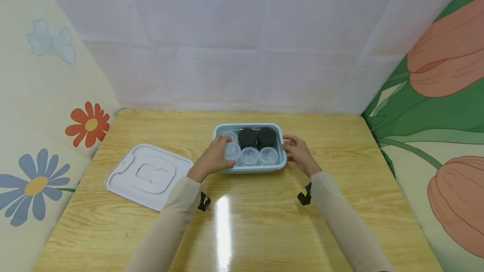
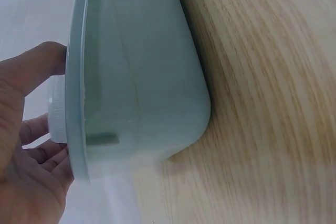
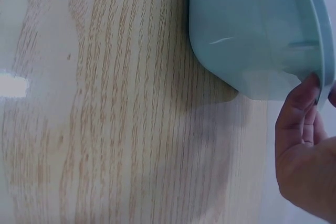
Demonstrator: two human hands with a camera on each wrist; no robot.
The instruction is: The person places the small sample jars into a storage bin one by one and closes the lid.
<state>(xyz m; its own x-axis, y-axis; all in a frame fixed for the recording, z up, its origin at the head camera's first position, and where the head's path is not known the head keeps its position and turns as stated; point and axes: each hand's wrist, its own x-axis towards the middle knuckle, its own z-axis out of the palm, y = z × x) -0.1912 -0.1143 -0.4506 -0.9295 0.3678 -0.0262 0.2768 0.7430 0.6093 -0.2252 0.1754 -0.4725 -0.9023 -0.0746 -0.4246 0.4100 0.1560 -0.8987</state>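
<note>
A pale blue plastic tub [image 1: 252, 169] stands on the wooden table. Two round black-topped jars [image 1: 247, 137] sit at its back, with several clear round plastic jars [image 1: 250, 156] along the front and left. My left hand [image 1: 211, 158] reaches over the left end and grips the front-left clear jar [image 1: 232, 151], thumb at the front rim and fingers behind. In the left wrist view that jar's ribbed edge [image 2: 58, 108] pokes above the rim between thumb and fingers. My right hand [image 1: 300, 154] pinches the tub's right rim, as the right wrist view shows.
On the left of the table lies a white rectangular lid [image 1: 151, 175] with a moulded recess, partly behind my left sleeve. A white cloth [image 1: 242, 53] hangs behind the table, and flower-print panels [image 1: 446, 146] stand at both sides.
</note>
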